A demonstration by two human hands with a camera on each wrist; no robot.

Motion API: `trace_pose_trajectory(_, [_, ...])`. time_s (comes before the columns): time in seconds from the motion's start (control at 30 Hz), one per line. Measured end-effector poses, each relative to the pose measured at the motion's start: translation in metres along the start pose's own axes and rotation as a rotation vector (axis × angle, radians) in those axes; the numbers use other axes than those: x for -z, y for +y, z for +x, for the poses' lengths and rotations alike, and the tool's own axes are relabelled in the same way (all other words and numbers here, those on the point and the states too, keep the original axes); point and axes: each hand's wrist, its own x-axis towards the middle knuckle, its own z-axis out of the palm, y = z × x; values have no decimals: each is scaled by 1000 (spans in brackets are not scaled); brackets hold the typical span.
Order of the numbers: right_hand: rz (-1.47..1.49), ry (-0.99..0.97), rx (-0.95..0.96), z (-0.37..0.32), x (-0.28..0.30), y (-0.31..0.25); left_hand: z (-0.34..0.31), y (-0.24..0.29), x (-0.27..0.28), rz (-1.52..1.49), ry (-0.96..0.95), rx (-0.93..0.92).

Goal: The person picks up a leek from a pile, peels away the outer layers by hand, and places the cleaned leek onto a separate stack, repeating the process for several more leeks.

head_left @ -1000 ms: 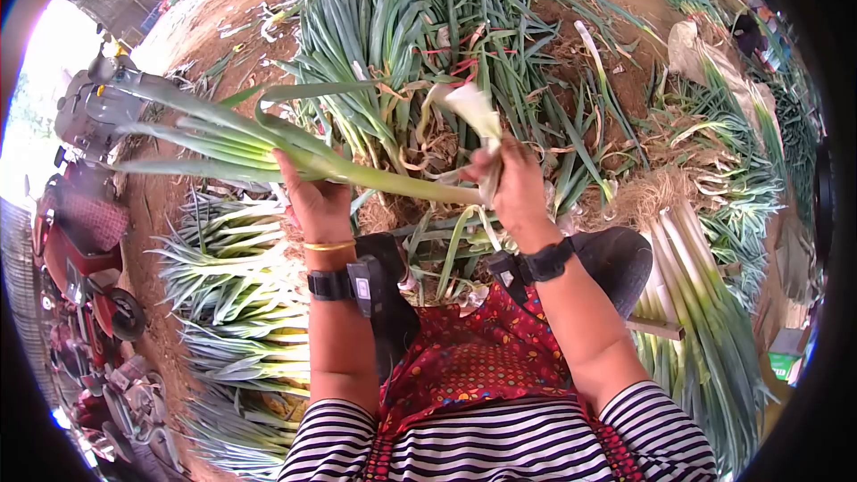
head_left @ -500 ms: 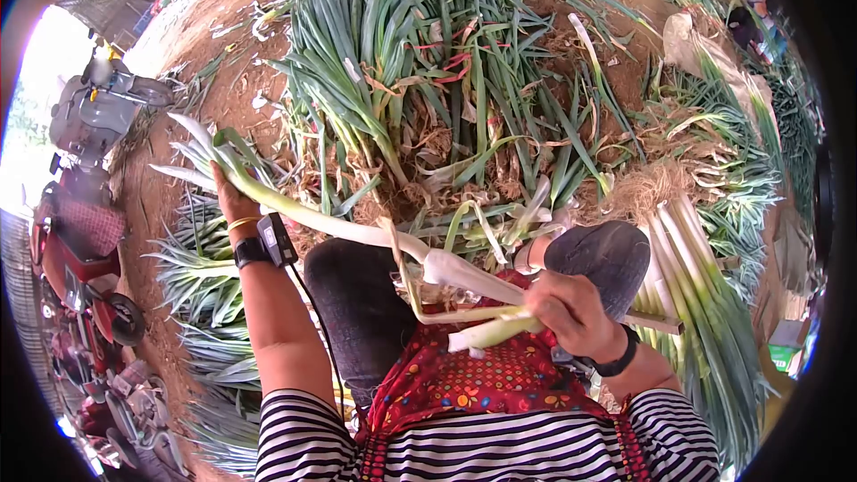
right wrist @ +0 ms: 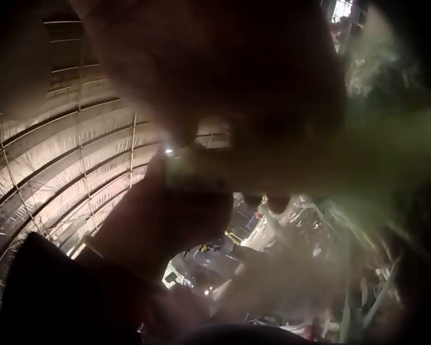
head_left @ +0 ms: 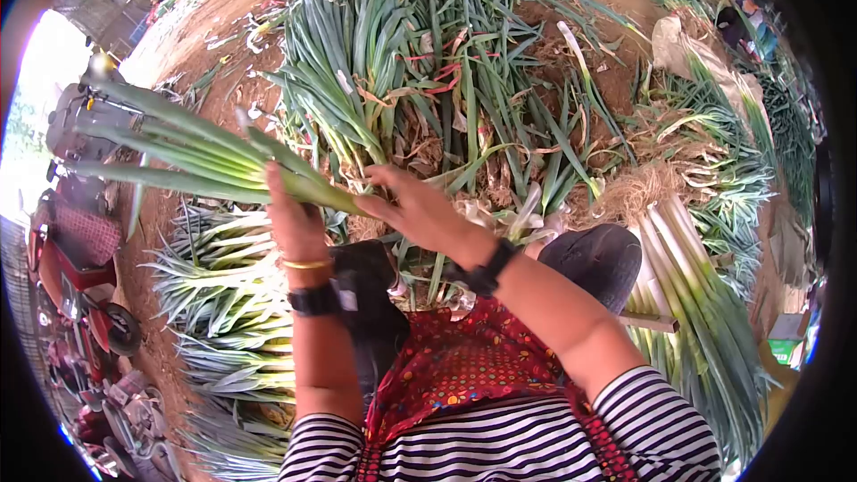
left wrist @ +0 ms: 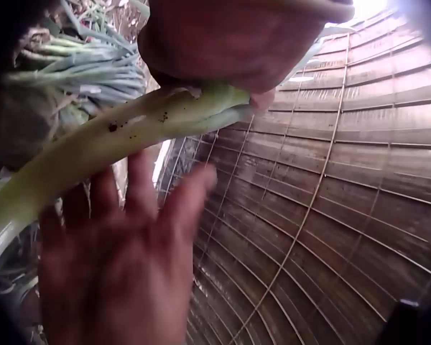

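A leek (head_left: 192, 153) with long green leaves lies across my left hand (head_left: 299, 223) in the head view, its leaves fanned out to the left. My left hand grips it where the leaves meet the stalk. My right hand (head_left: 428, 214) is at the lower stalk, its thumb and fingertips at the pale end. In the left wrist view the stalk (left wrist: 93, 144) has dark specks of soil, and the right hand's fingers (left wrist: 140, 176) stretch out straight behind it. The right wrist view is dark and blurred, with the green stalk (right wrist: 309, 162) crossing it.
A large heap of leeks (head_left: 357, 54) lies ahead on the soil. Cleaned leeks (head_left: 232, 303) are laid in rows at the left, and thick white-stemmed leeks (head_left: 696, 277) at the right. Motorbikes (head_left: 107, 312) stand beyond, at far left.
The right hand tugged a pale outer leaf down to the lap, then let it go and came up to the stalk. The left hand has swung back inward and up with the leek.
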Motion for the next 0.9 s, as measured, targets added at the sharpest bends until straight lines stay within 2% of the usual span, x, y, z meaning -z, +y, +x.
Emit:
trace_pose_trajectory(0.03, [205,-160,-172,12,-7,-8,-7,-11,-7,-11,15,4])
trace_pose_trajectory(0.07, [225,-78,-103,16,-15,-11,-14,-19,-13,-11,-59,-36])
trace_pose_trajectory(0.1, [246,2,-34,17,-20,-12,-20,-24,-22,-15,-18,-134])
trace_pose_trajectory(0.2, [217,42,-99,13,-18,-19,-30,-14,-31,1,48,-21])
trace_pose_trajectory(0.23, [216,38,-101,13,-20,-15,-29,-17,-29,-25,34,1])
trace_pose_trajectory(0.3, [187,157,-43,14,-22,-9,-27,-23,-22,-44,22,25])
trace_pose_trajectory(0.33, [189,159,-49,16,-18,-8,-26,-25,-17,-119,-61,18])
trace_pose_trajectory(0.4, [960,292,-644,25,-1,-3,-28,-21,-17,-262,-165,13])
trace_pose_trajectory(0.43, [1066,341,-588,27,5,2,-27,-20,-17,-260,-160,18])
trace_pose_trajectory(0.53, [1168,231,-496,17,15,12,-19,-23,-16,-239,103,52])
trace_pose_trajectory(0.63, [581,65,-289,3,30,21,7,-13,2,-117,210,40])
trace_pose_trajectory(0.67, [177,151,-31,-6,32,41,15,-5,4,-131,278,-9])
trace_pose_trajectory(0.7, [-228,233,226,-17,37,62,21,4,10,-155,261,6])
trace_pose_trajectory(0.77, [-431,30,51,-38,68,72,35,25,22,-147,259,-52])
trace_pose_trajectory(0.83, [-571,-227,-214,-59,86,98,60,41,52,-195,231,-85])
trace_pose_trajectory(0.9, [-782,-489,-407,-72,104,106,64,67,66,-219,52,-101])
